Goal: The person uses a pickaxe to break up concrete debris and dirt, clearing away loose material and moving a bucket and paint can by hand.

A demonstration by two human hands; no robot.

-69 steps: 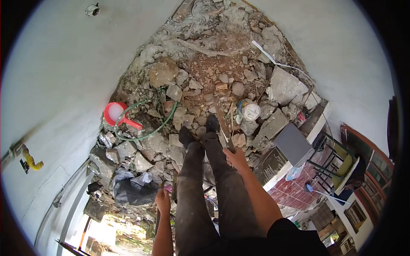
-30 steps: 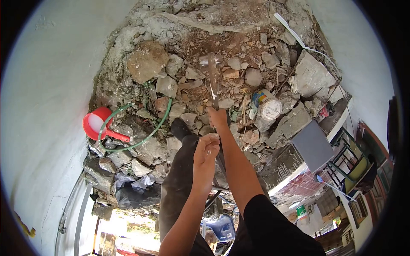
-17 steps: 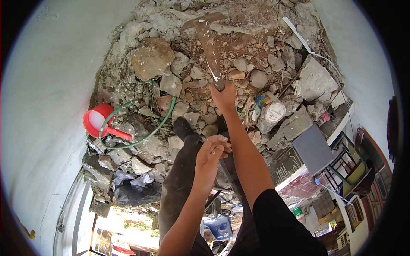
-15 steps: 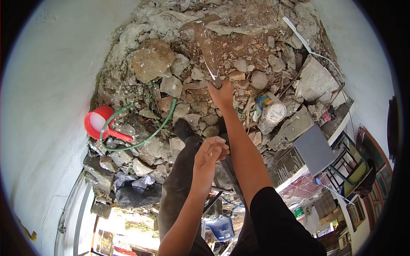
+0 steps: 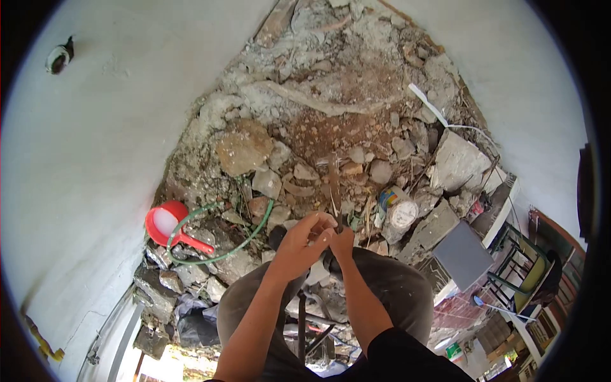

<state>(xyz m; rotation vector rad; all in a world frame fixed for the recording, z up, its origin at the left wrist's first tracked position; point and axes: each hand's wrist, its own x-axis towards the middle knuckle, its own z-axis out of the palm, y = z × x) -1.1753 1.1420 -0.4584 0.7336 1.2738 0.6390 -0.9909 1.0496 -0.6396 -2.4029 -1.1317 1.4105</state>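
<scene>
My right hand [image 5: 344,242] is wrapped round the grip end of a brown, short-handled pickaxe [image 5: 335,184]. The handle points away from me over the rubble, strongly foreshortened, and the head blends into the stones. Close beside the right hand, my left hand [image 5: 304,244] has loosely curved fingers, with a gap between thumb and fingers. Its fingertips come right up to the handle. Both hands are low, above and between my bent knees.
Broken stone and soil [image 5: 337,134] fill the corner between pale walls. A red dipper [image 5: 167,221] and green hose [image 5: 223,254] lie left. To the right are a labelled tub [image 5: 402,214], concrete slabs [image 5: 461,160] and a grey panel [image 5: 463,254]. A black plastic bag [image 5: 197,326] lies lower left.
My right hand has drawn the pickaxe back towards me from farther over the rubble. My left hand has moved up beside it. My knees have bent outward and the view has tilted.
</scene>
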